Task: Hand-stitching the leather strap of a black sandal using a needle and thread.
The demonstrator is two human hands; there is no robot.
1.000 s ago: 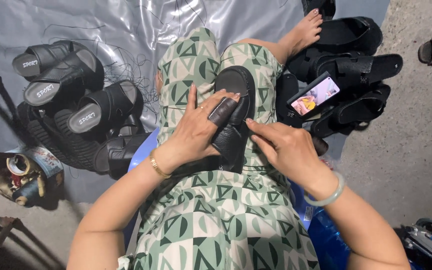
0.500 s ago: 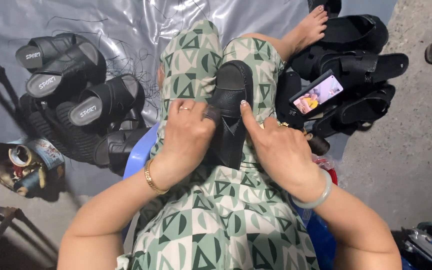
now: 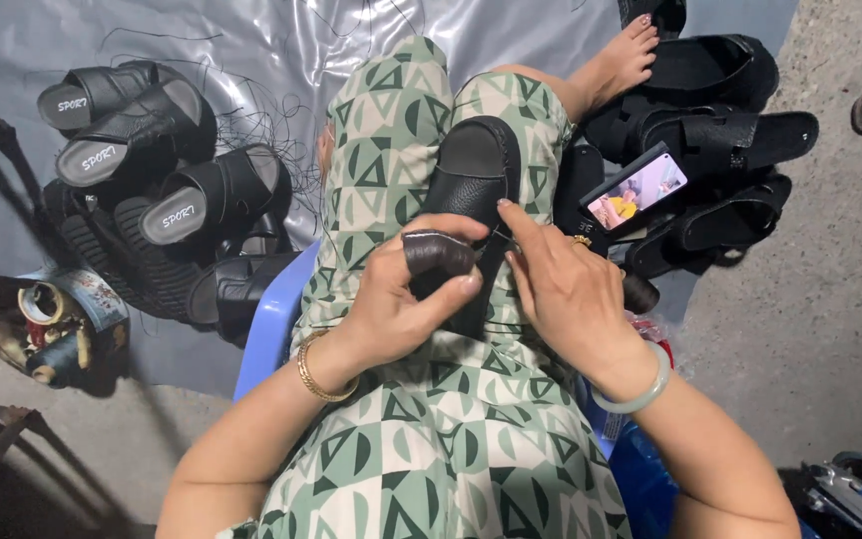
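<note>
A black leather sandal lies lengthwise on my lap, over a green and cream patterned dress. My left hand, with a dark leather guard on one finger, grips the near part of the sandal from the left. My right hand rests on the sandal's right edge, fingertips pinched at it; whether they hold a needle or thread is too small to tell. A gold bracelet is on my left wrist, a pale green bangle on my right.
A pile of black sandals lies on the left on a grey plastic sheet. More sandals and a lit phone lie on the right. A tin of thread spools stands at left. I sit on a blue stool.
My left hand has shifted from lying over the sandal to gripping its near end, with the guarded finger now on top. My right hand has moved up along the right edge.
</note>
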